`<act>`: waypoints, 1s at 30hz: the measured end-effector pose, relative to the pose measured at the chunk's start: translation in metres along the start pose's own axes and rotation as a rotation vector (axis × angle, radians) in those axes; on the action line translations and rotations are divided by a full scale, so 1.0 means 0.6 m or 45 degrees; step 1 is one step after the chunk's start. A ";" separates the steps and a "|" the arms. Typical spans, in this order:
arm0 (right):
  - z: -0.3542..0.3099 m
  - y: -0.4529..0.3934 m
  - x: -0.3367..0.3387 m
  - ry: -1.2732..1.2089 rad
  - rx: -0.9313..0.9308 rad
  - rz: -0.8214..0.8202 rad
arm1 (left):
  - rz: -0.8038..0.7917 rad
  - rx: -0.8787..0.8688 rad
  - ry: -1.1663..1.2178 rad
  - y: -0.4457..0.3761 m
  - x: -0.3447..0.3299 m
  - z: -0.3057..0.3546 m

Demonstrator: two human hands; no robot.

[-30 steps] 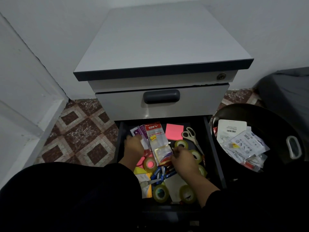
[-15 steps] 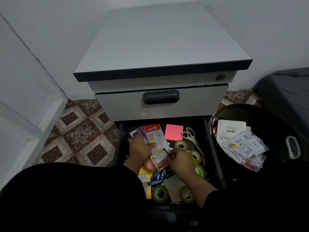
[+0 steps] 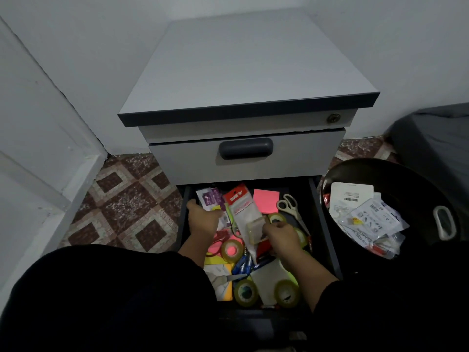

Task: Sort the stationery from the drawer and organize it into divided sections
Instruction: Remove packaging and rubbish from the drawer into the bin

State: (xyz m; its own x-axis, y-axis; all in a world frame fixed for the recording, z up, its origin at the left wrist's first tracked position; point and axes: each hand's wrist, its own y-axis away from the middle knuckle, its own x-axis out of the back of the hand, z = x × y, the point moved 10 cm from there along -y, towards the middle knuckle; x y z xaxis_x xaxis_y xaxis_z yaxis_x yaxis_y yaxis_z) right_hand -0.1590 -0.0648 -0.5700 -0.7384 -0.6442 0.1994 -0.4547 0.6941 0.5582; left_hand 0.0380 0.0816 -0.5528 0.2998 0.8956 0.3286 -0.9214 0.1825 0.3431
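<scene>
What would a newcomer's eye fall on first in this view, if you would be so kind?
Probably the open bottom drawer, crammed with bright clutter: a pink sticky-note pad at the back, scissors beside it, tape rolls near the front. Both hands are inside; the right hand pinches a clear packet with a red header, the left hand beside it. A black bin of packaging stands right.

A small grey cabinet [image 3: 243, 72] with a dark edge on its top stands against a plain white wall [image 3: 101, 34]. The floor [image 3: 121, 199] has brown and cream tiles in a diamond pattern, and a white door frame [image 3: 38, 148] stands on the left side. A round black bin [image 3: 418, 189] sits on the right beside the cabinet, and the room looks dim.
</scene>
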 end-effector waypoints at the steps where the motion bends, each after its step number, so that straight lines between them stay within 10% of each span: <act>1: -0.001 -0.002 0.005 -0.021 -0.001 0.017 | -0.043 0.014 0.037 -0.001 -0.004 -0.002; 16: -0.153 0.026 0.181 0.109 0.040 0.053 | -0.548 0.292 0.319 0.136 -0.120 0.062; 30: -0.160 0.024 0.456 0.368 -0.076 0.558 | -0.848 0.082 0.197 0.284 -0.376 0.142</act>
State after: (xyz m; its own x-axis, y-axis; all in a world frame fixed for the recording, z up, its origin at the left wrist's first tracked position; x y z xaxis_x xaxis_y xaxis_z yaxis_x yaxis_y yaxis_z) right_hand -0.3194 -0.2618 -0.4299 -0.6819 -0.3659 0.6334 -0.0987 0.9040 0.4159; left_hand -0.1655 -0.1238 -0.4936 0.7540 0.6494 -0.0989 -0.5347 0.6942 0.4818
